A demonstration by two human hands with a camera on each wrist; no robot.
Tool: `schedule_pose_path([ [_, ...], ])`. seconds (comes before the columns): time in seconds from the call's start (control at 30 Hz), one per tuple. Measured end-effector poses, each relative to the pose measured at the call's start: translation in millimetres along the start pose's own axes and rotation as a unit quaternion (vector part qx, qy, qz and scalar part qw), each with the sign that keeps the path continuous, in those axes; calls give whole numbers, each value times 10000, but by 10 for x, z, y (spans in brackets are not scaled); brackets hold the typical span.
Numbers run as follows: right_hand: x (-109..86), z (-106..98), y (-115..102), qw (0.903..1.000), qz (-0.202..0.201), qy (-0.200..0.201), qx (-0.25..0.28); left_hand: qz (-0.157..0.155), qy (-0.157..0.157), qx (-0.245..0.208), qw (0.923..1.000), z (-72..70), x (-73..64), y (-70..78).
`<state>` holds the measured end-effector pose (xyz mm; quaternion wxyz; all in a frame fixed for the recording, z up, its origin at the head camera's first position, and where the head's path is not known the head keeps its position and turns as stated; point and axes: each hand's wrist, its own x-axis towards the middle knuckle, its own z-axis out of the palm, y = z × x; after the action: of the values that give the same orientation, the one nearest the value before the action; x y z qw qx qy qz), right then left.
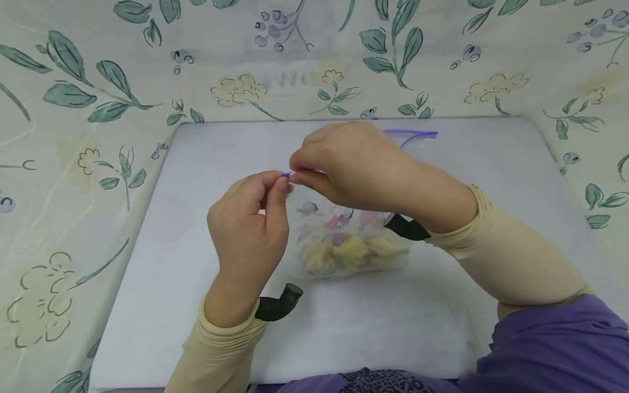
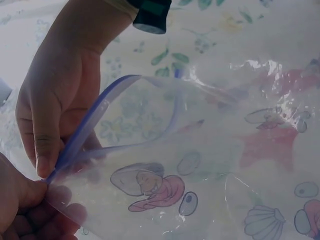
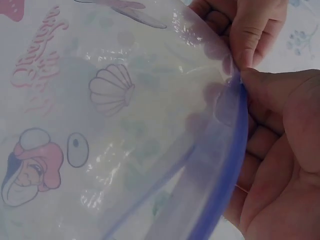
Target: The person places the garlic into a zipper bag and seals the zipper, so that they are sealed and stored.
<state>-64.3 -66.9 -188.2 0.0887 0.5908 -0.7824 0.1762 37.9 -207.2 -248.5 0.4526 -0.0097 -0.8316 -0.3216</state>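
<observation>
A clear zip bag (image 1: 351, 267) with purple seal strips and printed cartoon figures, shells and starfish lies between my hands. Several pale yellow, pointed pieces (image 1: 358, 252) show in its lower part. My left hand (image 1: 249, 224) pinches the left corner of the purple strip (image 2: 82, 132) between thumb and forefinger. Close against it, my right hand (image 1: 361, 166) pinches the strip at the same corner, thumb and fingertips together. The bag's mouth gapes beyond this corner in the left wrist view. In the head view, my right hand and forearm hide part of the bag's top.
A white board (image 1: 196, 327) lies under the bag. Cloth with leaf and flower prints (image 1: 64, 180) surrounds its left, back and right sides. Black camera mounts (image 1: 281, 305) stick out from both wrists near the cream sleeves.
</observation>
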Motion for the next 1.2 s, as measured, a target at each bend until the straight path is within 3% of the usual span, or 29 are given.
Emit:
schedule_pose_path([
  [0.27,-45,-32,16,9991,-391,158,-41,29,-140,-60,9999,-5,-16,10],
  [0.5,-86,-63,107,9972,-742,-28,106,39,-210,-220,9995,-32,-3,10],
  [0.77,-260,-156,438,9964,-615,-282,511,-391,125,-338,9986,-156,55,-92],
  [1.0,-540,-152,756,9968,-453,-293,582,-633,207,-265,9974,-235,38,-183],
  [1.2,-730,-162,871,9974,-230,-409,545,-795,163,-230,9964,-294,5,-235],
])
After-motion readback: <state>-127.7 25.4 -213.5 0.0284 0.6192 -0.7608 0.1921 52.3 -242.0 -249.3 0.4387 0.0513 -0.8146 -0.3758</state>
